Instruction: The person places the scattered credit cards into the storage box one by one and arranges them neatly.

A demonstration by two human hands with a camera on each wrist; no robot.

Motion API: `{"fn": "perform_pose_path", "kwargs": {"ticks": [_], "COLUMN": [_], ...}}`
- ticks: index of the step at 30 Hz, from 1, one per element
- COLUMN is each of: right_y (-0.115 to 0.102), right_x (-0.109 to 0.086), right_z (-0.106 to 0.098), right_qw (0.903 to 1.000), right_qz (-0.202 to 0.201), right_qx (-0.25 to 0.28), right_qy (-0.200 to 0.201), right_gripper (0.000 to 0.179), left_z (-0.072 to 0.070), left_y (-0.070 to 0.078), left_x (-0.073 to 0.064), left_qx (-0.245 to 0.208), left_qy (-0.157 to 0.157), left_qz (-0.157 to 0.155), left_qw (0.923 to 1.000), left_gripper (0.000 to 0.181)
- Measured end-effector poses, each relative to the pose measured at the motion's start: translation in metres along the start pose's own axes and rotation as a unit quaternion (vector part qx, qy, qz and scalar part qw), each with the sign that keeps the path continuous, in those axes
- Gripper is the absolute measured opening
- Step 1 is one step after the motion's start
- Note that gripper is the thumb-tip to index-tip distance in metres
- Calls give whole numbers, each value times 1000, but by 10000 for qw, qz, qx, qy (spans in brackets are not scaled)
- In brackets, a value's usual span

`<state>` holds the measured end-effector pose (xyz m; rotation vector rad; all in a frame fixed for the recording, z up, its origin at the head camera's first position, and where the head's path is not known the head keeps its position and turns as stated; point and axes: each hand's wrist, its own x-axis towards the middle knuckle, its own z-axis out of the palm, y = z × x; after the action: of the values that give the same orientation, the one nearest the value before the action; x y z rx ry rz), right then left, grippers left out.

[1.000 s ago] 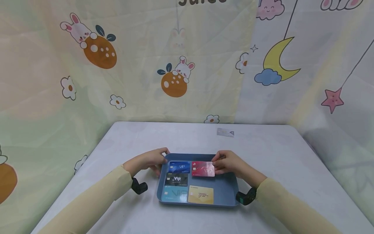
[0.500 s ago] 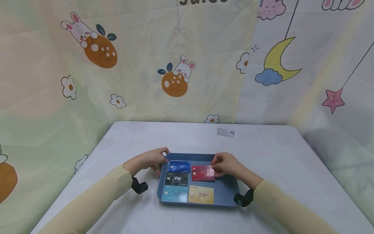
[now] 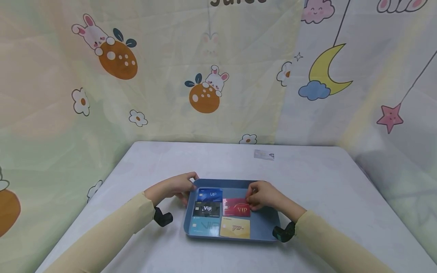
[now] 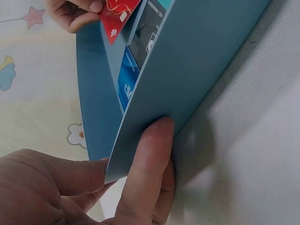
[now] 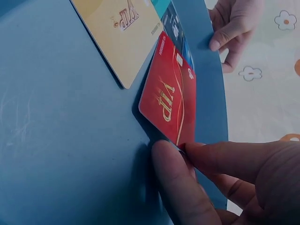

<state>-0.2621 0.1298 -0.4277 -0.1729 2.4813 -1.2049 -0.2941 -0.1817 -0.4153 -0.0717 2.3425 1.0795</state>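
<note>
My right hand (image 3: 267,195) pinches a red VIP card (image 3: 235,207) by its right edge, low over the blue tray (image 3: 264,223). In the right wrist view, the fingertips meet at one corner of that card and its near edge casts a shadow on the tray. At the tray's back left corner, my left hand (image 3: 175,185) grips the wall, thumb on the rim and fingers against the outside. Down the tray's left side lie a blue card (image 3: 209,194), a black card (image 3: 206,209) and a light blue card (image 3: 203,225). A gold card (image 3: 235,227) lies in front of the red one.
The tray stands on a white table (image 3: 143,246). Toward the table's back edge lies a silvery card (image 3: 264,155). A printed cloth (image 3: 164,91) with cartoon rabbits and flowers hangs behind. Each wrist wears a black camera (image 3: 284,232).
My right hand has brought the red card toward the front of the tray, from beside the blue card to beside the black one, close to the gold card. My left hand has stayed put.
</note>
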Motion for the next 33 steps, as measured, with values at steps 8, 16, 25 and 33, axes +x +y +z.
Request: {"fn": "perform_pose_path", "kwargs": {"ticks": [8,16,25,33], "right_y": [0,-1,-1,-2], "right_x": [-1,-2,-2,-3], "right_z": [0,0,0,-2], "right_qw": [9998,9991,9987,9986], "right_qz": [-64,-116,-58,-210], "right_qx": [3,-407,-501,-477], "right_qy": [-184,60,46,-11], "right_gripper": [7,9,8,6], "left_z": [0,0,1,1], "left_y": [0,1,0,1], "left_x": [-2,-3,-3,-4], "left_qx": [1,-12,-57,-37], "left_qy": [14,45,25,48], "left_qz": [87,63,50,44], "left_qw": [10000,10000,10000,10000], "left_gripper": [29,30,30,30]}}
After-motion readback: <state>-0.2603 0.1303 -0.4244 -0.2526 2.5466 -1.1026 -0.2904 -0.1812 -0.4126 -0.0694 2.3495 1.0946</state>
